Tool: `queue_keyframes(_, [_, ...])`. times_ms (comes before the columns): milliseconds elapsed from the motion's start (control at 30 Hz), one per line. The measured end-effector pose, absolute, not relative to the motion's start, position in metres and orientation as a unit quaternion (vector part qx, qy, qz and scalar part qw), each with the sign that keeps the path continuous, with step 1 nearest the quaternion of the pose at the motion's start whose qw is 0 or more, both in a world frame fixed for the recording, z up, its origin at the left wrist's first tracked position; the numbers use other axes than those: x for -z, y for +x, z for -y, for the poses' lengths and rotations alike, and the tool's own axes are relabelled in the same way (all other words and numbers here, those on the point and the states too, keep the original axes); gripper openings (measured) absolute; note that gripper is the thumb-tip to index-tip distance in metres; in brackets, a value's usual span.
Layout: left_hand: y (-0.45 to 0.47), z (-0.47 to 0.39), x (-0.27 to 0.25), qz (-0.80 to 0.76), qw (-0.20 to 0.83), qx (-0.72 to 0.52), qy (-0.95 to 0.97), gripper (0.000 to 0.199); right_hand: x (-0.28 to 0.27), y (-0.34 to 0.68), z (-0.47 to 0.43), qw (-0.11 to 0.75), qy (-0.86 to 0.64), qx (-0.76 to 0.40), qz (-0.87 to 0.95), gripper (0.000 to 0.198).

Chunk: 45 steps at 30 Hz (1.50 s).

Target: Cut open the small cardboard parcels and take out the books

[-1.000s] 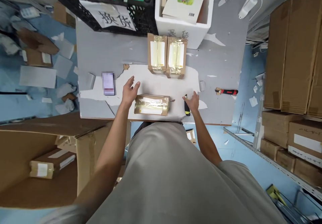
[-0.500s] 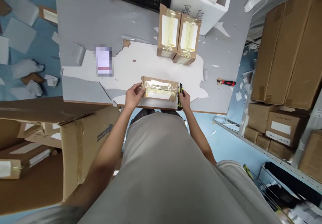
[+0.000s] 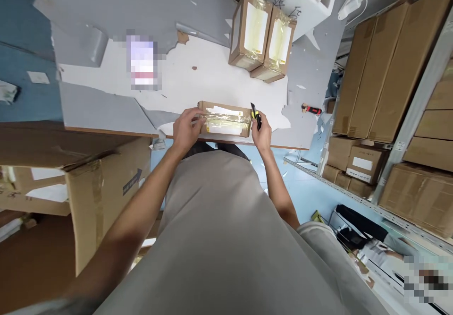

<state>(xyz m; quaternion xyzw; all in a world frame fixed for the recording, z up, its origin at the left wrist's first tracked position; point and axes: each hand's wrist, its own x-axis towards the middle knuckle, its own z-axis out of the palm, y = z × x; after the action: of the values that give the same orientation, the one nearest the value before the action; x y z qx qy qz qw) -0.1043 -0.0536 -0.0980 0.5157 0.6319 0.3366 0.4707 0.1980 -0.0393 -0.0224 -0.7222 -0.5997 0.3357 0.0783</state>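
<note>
A small cardboard box (image 3: 226,119), taped and with white labels, lies at the front edge of the table. My left hand (image 3: 186,128) grips its left end, thumb and fingers closed around the corner. In my right hand (image 3: 262,133) is a black and yellow box cutter (image 3: 256,116), its tip pointing away from me, beside the box's right end. Two taped cardboard boxes with labels, a left one (image 3: 249,31) and a right one (image 3: 275,46), stand side by side farther back.
A red and black cutter (image 3: 312,109) lies at the table's right. Behind the boxes is a white foam box (image 3: 297,8). A blurred-out flat item (image 3: 142,62) lies at left. A large open carton (image 3: 106,201) stands below left; shelves with cartons (image 3: 382,79) line the right.
The box cutter has turned in my right hand, from lying along the box end to slanting with its tip forward. My left hand has shifted slightly over the box's end. The camera view has turned.
</note>
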Motion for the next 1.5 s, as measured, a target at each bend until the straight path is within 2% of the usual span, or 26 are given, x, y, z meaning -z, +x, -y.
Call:
queue_keyframes(100, [-0.109,0.05,0.105,-0.605,0.48,-0.337,0.538,0.031,-0.004,0.176,0.026,0.052,-0.673,-0.295,0.676,0.06])
queue_keyframes(300, [-0.111,0.041,0.118,-0.574,0.507,-0.32,0.559,0.043,-0.036,0.12,0.002,-0.204,-0.537,-0.246,0.781,0.055])
queue_keyframes(433, [-0.11,0.038,0.123,-0.565,0.522,-0.321,0.553,0.044,-0.044,0.101,-0.007,-0.277,-0.491,-0.213,0.798,0.055])
queue_keyframes(1067, [-0.105,0.034,0.128,-0.56,0.543,-0.33,0.532,0.043,-0.041,0.081,-0.012,-0.329,-0.462,-0.174,0.805,0.054])
queue_keyframes(1500, [-0.105,0.033,0.13,-0.574,0.525,-0.332,0.535,0.044,-0.038,0.082,-0.024,-0.318,-0.427,-0.175,0.828,0.052])
